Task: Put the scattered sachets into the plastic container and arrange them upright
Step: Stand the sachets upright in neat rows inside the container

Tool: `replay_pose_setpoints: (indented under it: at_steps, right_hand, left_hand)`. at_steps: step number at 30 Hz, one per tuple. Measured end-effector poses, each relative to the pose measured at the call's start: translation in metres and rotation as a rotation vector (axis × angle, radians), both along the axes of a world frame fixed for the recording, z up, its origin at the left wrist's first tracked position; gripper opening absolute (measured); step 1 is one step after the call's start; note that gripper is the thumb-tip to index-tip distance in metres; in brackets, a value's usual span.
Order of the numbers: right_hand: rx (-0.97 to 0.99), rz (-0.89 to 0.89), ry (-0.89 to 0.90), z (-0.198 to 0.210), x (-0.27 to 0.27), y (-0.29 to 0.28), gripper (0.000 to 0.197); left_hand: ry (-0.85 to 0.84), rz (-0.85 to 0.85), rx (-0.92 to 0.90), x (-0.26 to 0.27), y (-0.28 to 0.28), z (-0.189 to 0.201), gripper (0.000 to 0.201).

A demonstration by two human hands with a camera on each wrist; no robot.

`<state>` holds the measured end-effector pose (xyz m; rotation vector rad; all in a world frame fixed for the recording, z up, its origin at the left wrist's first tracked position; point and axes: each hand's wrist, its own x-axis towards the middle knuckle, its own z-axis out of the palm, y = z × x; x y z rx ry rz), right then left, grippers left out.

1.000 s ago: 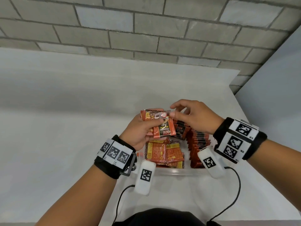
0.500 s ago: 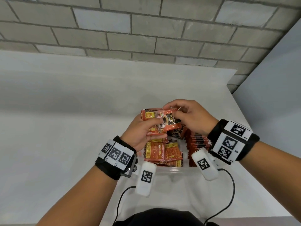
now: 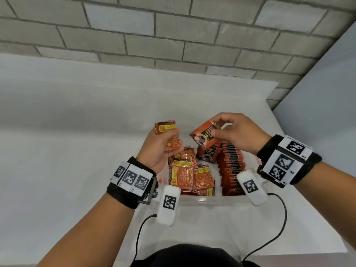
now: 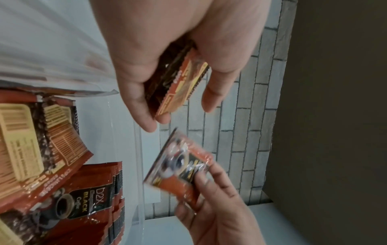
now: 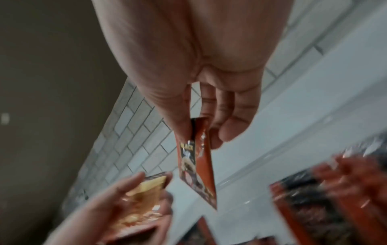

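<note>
A clear plastic container (image 3: 212, 199) sits on the white table before me, holding orange-brown coffee sachets. On its right side a row of sachets (image 3: 231, 164) stands upright; on the left several loose sachets (image 3: 185, 176) lie flat. My left hand (image 3: 163, 145) grips a small stack of sachets (image 3: 166, 127) above the container's far left; the same stack (image 4: 178, 87) shows in the left wrist view. My right hand (image 3: 229, 132) pinches a single sachet (image 3: 204, 136) between thumb and fingers, above the far middle. That sachet (image 5: 196, 165) hangs edge-on in the right wrist view.
A grey brick wall (image 3: 173, 35) rises behind the white table (image 3: 67, 132). A grey panel (image 3: 323, 93) stands at the right. Tracker pods (image 3: 168, 203) on cables hang from both wrists over the container's near rim.
My right hand has pulled one sachet off the stack in my left hand and drawn it to the right. The two hands have moved apart.
</note>
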<state>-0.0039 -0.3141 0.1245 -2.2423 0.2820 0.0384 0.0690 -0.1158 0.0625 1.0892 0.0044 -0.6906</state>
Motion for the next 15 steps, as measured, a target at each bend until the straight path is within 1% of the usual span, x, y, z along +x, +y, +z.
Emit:
replay_pose_setpoints:
  at_steps: [2,4,6,10,15]
  right_hand:
    - [-0.221,0.087,0.106,-0.005,0.0,-0.008,0.018]
    - [-0.382,0.162,0.213,-0.014,0.001,-0.01,0.02]
    - [-0.465,0.187,0.272,-0.023,0.002,-0.01,0.02]
    - [-0.624,0.205,0.327,-0.038,0.01,-0.01,0.013]
    - [-0.734,0.27,0.403,-0.047,0.02,-0.007,0.015]
  left_hand:
    - [0.018,0.016,0.013,0.002,0.002,-0.003,0.014]
    - [0.018,0.013,0.02,0.002,0.002,-0.003,0.014]
    - [0.026,0.011,0.017,0.001,0.002,-0.003,0.014]
    - [0.031,0.005,0.016,0.0,0.003,-0.003,0.014]
    - [0.042,0.005,0.017,0.0,0.005,-0.001,0.011]
